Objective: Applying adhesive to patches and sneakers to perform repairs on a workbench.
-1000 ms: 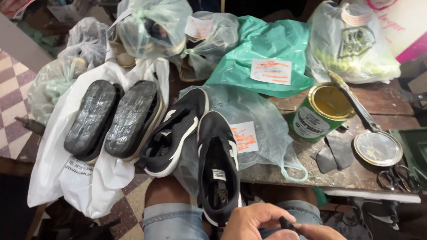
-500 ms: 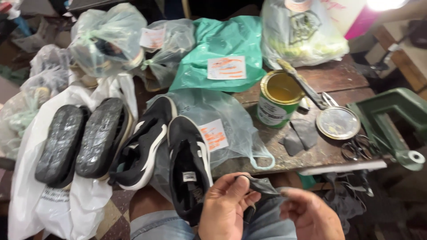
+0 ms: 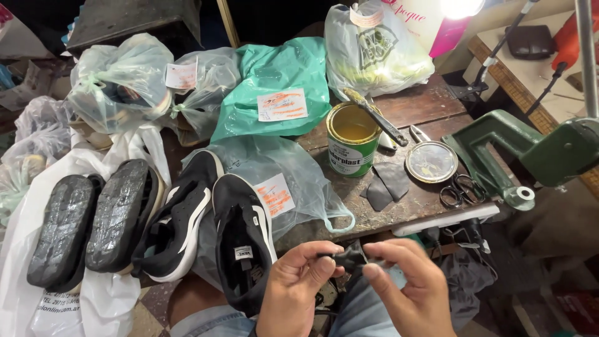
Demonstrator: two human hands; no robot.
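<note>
Both hands are down below the worktop's [image 3: 405, 209] near edge, over the lap. Left hand [image 3: 296, 290] and right hand [image 3: 405, 290] each pinch an end of a small black scrap [image 3: 349, 257], fingers closed on it (looks like leather or rubber, can't tell). Its long axis runs left to right, roughly along that edge. Open room is tight: a black sneaker [image 3: 243, 249] hangs over the edge just left, and the open glue can [image 3: 352, 140] stands mid-worktop, well apart
</note>
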